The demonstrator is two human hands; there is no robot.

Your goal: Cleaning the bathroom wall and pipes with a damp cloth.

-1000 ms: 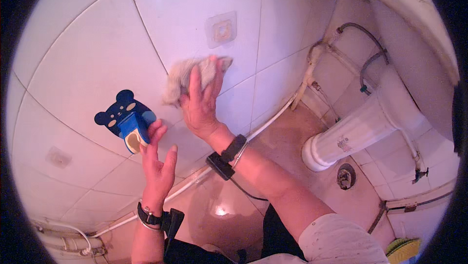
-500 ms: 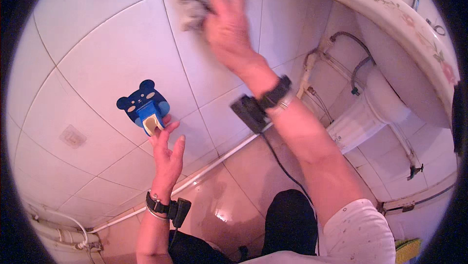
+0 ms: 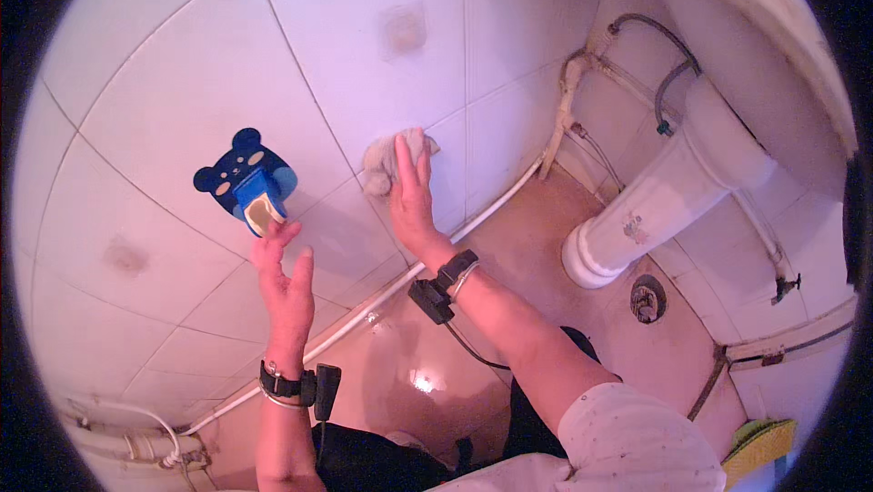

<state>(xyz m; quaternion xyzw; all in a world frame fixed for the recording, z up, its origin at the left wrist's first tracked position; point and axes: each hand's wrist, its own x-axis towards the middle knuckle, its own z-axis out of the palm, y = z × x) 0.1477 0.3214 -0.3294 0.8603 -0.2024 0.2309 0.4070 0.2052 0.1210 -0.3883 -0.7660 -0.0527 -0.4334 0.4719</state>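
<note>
My right hand (image 3: 414, 205) presses a grey-beige cloth (image 3: 386, 162) flat against the white tiled wall, fingers stretched over it. Left of it, a blue bear-shaped holder (image 3: 245, 174) with a cream-lined pocket is fixed to the wall. At the pocket's lower end are the fingertips of my left hand (image 3: 286, 278); its thumb stands apart and the palm holds nothing. Whether those fingertips touch the holder, I cannot tell. Dark straps with small black boxes sit on both wrists.
A dull square patch (image 3: 403, 30) marks the wall above the cloth, another smudge (image 3: 126, 256) lies far left. A white pipe (image 3: 496, 210) runs along the wall's foot. On the right stand a washbasin pedestal (image 3: 668, 192), hoses (image 3: 650, 24) and a floor drain (image 3: 648, 298).
My right hand has brought the cloth down the wall, away from the upper tiles, where the square patch now shows. My left hand stays beside the bear holder. The view has shifted slightly.
</note>
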